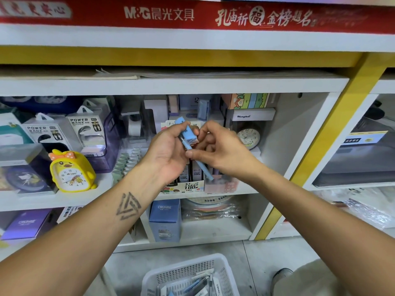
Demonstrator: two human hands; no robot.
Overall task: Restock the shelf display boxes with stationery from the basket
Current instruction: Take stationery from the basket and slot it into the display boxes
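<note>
Blue pen [193,150] is pinched between the left hand [168,154] and right hand [222,150], just above the display box [188,184]; both hands are closed on it. Below the box, the basket [224,272] holds more stationery, so restocking looks unfinished.

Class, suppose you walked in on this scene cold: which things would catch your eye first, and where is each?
Two bare hands, left hand and right hand, meet mid-frame over a light blue plastic pen. A yellow duck-shaped alarm clock stands on the shelf at left. A white perforated plastic basket of stationery sits on the floor below.
</note>
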